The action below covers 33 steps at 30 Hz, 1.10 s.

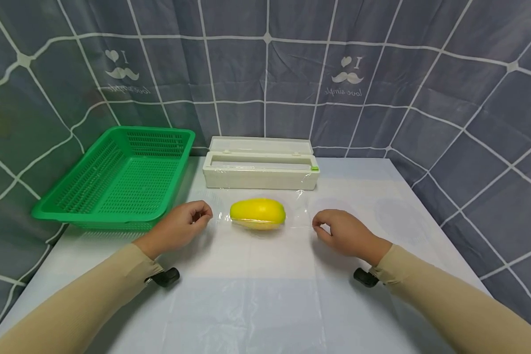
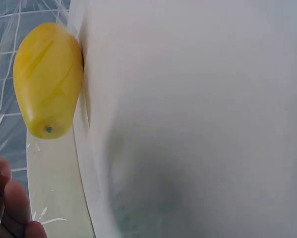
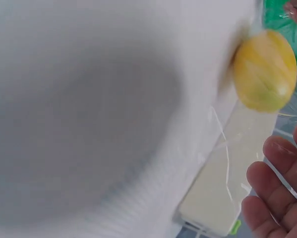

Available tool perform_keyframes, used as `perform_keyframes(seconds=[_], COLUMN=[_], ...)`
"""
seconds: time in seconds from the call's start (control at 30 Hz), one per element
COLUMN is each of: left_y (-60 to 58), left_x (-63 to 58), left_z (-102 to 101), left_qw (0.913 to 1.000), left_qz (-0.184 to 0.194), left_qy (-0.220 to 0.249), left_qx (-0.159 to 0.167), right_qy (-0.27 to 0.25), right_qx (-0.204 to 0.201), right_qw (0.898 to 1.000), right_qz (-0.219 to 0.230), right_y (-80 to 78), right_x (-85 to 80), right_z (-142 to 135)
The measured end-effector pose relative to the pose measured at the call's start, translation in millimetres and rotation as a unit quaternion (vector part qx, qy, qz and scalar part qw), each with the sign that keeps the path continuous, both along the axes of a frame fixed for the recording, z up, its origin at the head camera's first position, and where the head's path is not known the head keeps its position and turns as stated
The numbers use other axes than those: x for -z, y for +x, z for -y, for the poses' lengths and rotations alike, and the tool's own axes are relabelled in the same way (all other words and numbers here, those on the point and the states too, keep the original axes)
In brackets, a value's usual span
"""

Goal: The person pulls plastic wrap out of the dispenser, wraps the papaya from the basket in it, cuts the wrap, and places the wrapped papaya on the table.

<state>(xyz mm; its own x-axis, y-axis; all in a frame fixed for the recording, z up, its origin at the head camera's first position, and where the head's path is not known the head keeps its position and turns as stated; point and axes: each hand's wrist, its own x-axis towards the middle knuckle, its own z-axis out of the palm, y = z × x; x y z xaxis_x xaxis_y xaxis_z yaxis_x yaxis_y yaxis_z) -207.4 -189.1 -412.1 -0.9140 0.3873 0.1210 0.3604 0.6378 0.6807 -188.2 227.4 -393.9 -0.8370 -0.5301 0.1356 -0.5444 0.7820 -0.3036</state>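
A yellow oblong fruit [image 1: 257,211] with a small dark stem scar lies in the middle of the white table, lengthwise from left to right. Clear cling film [image 1: 297,211] stretches over it between both hands, its front edge crossing the fruit. My left hand [image 1: 180,225] pinches the film at the left end, thumb against fingers. On the right, my right hand [image 1: 346,233] pinches the other end; strands of film run across its fingers [image 3: 267,183] in the right wrist view. Behind the fruit stands a white cling film dispenser [image 1: 261,178] with its lid raised.
A green plastic basket [image 1: 179,182] stands at the back left, close beside my left hand. The white table [image 1: 256,305] extends toward me and to the right. A grey checked curtain [image 1: 265,73] hangs behind and along both sides.
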Motion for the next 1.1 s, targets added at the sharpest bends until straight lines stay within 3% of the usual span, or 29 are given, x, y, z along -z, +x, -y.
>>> perform_keyframes(seconds=[0.17,0.3,0.47,0.83,1.1], left_y=[-12.8,-23.9,-36.3,-54.5,-62.7], left_x=[-0.5,-0.4,1.7,5.5,11.8], left_z=[-7.7,-14.9,-21.1,-22.6,-23.1], left_qw=[0.9988,0.996,0.993,0.9912,0.992], left_qz=[-0.009,-0.01,-0.001,0.009,-0.004], left_qy=[0.013,0.001,-0.027,-0.056,-0.097], left_qx=[-0.047,-0.088,-0.115,-0.12,-0.081], right_qy=[-0.024,-0.03,-0.017,0.02,0.013], right_qx=[0.028,0.05,0.08,0.112,0.124], right_qw=[0.999,0.998,0.995,0.989,0.986], right_qz=[0.011,0.027,0.054,0.092,0.111], right_y=[-19.8,-36.1,-54.1,-79.0,-83.9], right_x=[-4.6,-7.2,-8.2,-4.6,4.3], right_z=[4.0,8.0,11.9,18.9,18.3])
